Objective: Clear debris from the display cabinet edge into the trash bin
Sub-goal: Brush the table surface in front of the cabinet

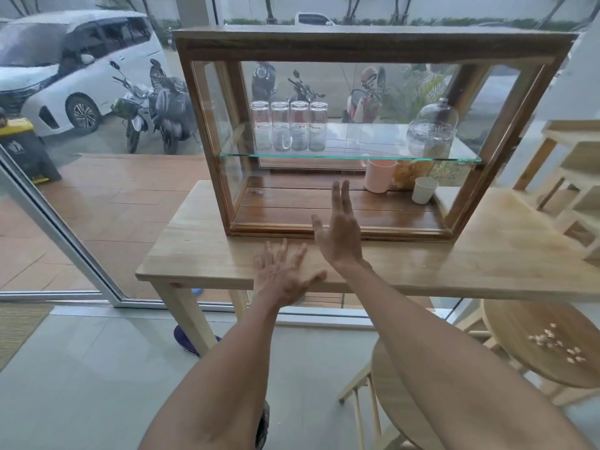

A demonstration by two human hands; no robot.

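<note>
A wooden display cabinet with glass sides stands on a light wooden table. My right hand is held edge-on with straight fingers at the cabinet's front bottom rail, empty. My left hand hovers flat, fingers spread, over the table's front edge just left of it, also empty. Pale crumbs lie scattered on a round stool at the lower right. I see no debris on the cabinet rail. Outside the glass wall, a dark bin with a yellow lid stands at the left.
Inside the cabinet, several glasses and a glass dome stand on the glass shelf; a pink cup and a white cup sit below. A second stool is under my right arm. A wooden rack is at right.
</note>
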